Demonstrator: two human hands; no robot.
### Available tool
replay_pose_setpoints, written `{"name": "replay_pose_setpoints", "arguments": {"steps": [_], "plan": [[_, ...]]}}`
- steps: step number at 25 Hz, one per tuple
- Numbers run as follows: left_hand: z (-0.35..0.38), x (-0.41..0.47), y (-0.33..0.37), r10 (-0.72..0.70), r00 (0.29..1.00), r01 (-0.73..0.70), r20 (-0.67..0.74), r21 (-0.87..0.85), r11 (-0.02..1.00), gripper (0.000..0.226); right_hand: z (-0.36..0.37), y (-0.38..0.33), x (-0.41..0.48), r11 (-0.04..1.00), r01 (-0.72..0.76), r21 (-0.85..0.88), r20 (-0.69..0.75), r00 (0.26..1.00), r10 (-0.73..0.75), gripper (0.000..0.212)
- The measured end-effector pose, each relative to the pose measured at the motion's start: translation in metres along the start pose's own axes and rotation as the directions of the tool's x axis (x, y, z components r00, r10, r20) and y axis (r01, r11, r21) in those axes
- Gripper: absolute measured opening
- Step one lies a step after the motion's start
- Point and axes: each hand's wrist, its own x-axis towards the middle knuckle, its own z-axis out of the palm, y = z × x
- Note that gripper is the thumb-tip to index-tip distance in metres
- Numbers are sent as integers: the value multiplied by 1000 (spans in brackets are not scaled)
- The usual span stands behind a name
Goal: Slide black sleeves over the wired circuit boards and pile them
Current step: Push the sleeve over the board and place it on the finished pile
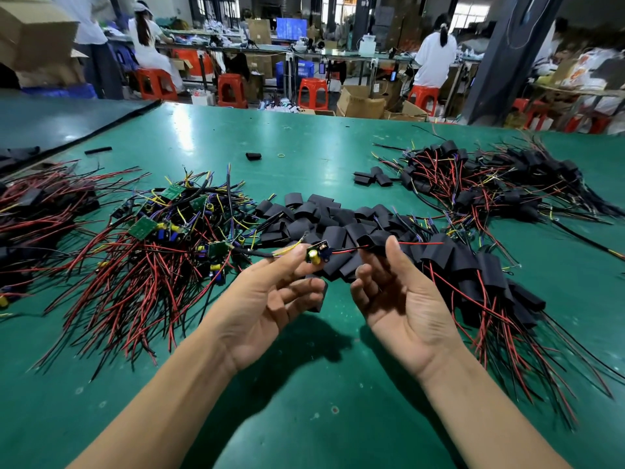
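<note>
1. We note the left hand [270, 306]: fingers pinch the small wired circuit board w/ yellow capacitor [316, 256], above the green worktop [304, 157].
2. The right hand [399, 299] fingers grip the flat black tubular sleeve [372, 242], just beside the board, red lead [422, 243] thru it.

— Underneath it all?
— Just a green table [304, 411], glossy under the lights, with a small yellow ring [281, 155] lying far out on it.
— Past the far edge?
— Can make out red stools [313, 93] along the aisle, open cardboard boxes [360, 103] on the floor beside them, a blue crate [304, 70] further back.
— Anybody there?
— Two, in white tops, backs turned, seated at long benches: a worker [148, 38] far left, another worker [434, 59] towards the right.
— Anything else?
— A lit blue screen [291, 28] at the back, a dark pillar [507, 62] on the right, a big cardboard carton [33, 35] at top left
</note>
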Motion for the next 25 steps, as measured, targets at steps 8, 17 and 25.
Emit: {"name": "replay_pose_setpoints", "arguments": {"steps": [8, 17, 25], "plan": [[7, -1, -7, 123, 992, -121, -18, 99, 988, 45, 2, 12, -2, 966, 162, -203, 107, 984, -143, 15], [4, 0, -7, 104, 993, -102, -49, 45, 994, 24, 1, 18, -4, 919, 263, -294, 123, 964, -237, 16], [1, -1, -5, 69, 997, -65, -20, 150, 986, 31, -5, 19, 0, 870, 318, -378, 135, 948, -288, 42]]}}
